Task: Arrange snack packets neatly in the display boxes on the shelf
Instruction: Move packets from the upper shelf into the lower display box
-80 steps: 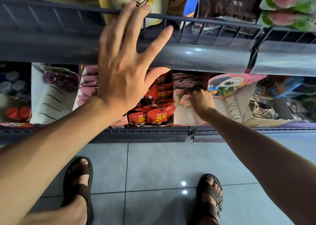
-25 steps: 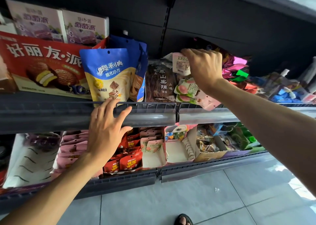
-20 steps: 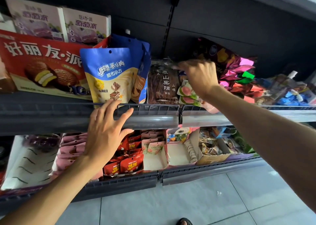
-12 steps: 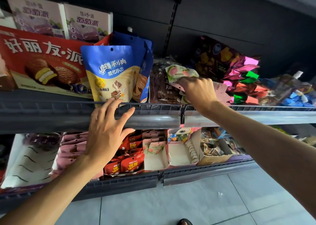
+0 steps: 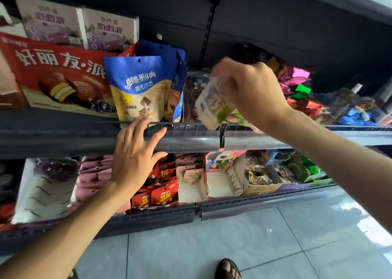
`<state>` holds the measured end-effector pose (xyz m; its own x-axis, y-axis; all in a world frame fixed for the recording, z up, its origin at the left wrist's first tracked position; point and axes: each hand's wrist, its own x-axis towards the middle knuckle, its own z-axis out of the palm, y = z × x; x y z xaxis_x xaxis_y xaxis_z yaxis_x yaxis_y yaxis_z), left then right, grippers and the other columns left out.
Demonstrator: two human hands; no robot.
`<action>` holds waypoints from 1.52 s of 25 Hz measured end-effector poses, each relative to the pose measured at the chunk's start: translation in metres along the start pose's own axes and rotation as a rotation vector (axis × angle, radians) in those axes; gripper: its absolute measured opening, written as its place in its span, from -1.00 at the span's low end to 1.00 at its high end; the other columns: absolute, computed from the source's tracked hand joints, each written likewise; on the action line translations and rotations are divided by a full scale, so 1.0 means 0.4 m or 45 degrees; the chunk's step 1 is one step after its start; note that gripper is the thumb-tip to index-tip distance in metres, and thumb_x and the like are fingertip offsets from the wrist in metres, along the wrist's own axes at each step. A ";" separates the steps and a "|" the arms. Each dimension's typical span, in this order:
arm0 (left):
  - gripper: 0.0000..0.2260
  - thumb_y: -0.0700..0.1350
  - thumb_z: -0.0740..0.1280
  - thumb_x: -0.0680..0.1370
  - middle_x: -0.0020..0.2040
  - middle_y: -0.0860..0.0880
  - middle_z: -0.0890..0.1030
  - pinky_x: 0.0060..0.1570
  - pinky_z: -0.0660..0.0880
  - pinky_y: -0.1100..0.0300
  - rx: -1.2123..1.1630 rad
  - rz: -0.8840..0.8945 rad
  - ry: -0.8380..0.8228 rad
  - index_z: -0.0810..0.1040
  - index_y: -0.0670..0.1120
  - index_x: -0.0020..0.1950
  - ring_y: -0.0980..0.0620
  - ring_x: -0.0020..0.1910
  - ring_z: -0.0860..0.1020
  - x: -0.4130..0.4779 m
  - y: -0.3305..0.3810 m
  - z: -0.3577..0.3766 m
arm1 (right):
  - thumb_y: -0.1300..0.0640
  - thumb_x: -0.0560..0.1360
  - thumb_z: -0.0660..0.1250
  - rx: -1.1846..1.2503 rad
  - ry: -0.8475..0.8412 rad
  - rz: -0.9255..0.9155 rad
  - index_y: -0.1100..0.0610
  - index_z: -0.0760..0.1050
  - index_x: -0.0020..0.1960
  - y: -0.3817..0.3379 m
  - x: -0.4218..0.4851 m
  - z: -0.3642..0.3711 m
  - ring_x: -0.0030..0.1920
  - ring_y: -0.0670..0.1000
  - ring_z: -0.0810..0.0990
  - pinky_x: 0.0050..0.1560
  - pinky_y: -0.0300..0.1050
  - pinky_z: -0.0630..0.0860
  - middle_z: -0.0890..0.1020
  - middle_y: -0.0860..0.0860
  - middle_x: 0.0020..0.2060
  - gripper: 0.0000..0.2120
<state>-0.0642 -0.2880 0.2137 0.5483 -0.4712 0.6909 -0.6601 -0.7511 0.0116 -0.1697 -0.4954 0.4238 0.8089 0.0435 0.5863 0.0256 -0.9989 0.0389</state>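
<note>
While left hand [image 5: 134,162] lies flat on the shelf rail [image 5: 192,143], right hand [image 5: 255,93] holds a snack packet [image 5: 212,103].

Dark back panel [image 5: 275,24], two grey shelves [image 5: 63,134] with ribbed front rails, pale tiled floor [image 5: 233,247], daylight patches [image 5: 350,213] at right

Forearms [image 5: 70,225] are bare, and the foot [image 5: 227,268] wears a dark sandal [image 5: 237,267].

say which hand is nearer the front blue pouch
Left. The left hand rests on the shelf rail just below the front blue pouch; the right hand holds a packet off to its right.
</note>
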 end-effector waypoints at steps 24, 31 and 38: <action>-0.40 0.19 0.43 0.45 0.43 -0.25 0.43 0.37 0.31 -0.17 0.028 -0.027 0.048 0.48 -0.02 0.42 -0.27 0.44 0.35 -0.008 -0.006 0.026 | 0.25 0.55 0.27 -0.170 -0.792 0.455 0.13 0.66 -0.03 0.054 -0.357 0.870 -0.15 0.12 0.66 -0.25 -0.14 0.46 0.68 0.13 -0.14 -0.82; -0.39 0.20 0.42 0.44 0.44 -0.25 0.42 0.39 0.31 -0.17 0.023 -0.028 0.057 0.48 -0.02 0.43 -0.26 0.45 0.34 -0.006 -0.008 0.030 | 0.09 0.58 0.31 -0.078 -0.773 0.568 0.16 0.62 0.04 0.051 -0.382 0.921 -0.22 0.05 0.63 -0.23 -0.13 0.57 0.69 0.10 -0.16 -0.82; -0.41 0.19 0.43 0.44 0.44 -0.23 0.42 0.36 0.30 -0.16 0.025 0.016 0.081 0.47 -0.01 0.41 -0.25 0.44 0.32 -0.010 -0.014 0.042 | 0.06 0.48 0.42 0.027 -0.631 0.503 0.09 0.61 0.11 0.049 -0.373 0.815 -0.10 0.21 0.65 -0.19 -0.08 0.53 0.69 0.17 -0.08 -0.77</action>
<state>-0.0540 -0.2896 0.1990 0.5059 -0.4507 0.7355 -0.6562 -0.7545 -0.0109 -0.0984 -0.5267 0.0733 0.9355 -0.3363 0.1083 -0.3230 -0.9384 -0.1229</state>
